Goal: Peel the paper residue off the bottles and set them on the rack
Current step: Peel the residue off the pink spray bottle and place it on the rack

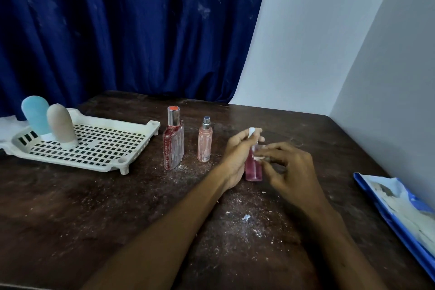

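My left hand (236, 155) grips a small pink bottle (253, 170) with a white cap, held upright on the dark wooden table (94, 207). The fingertips of my right hand (288, 173) pinch a bit of white paper residue (259, 159) on the bottle's side. To the left stand a red square bottle (173, 146) with a silver cap and a slim pale pink spray bottle (205, 146). A white perforated rack (98, 146) sits at the left of the table, with a blue bottle (35, 113) and a beige bottle (60, 125) standing upside down on it.
Paper scraps and crumbs (246, 218) litter the table in front of me. A blue plastic bag (400, 209) with torn paper lies at the right edge. A blue curtain (129, 30) hangs behind the table and a white wall (329, 42) closes the right side.
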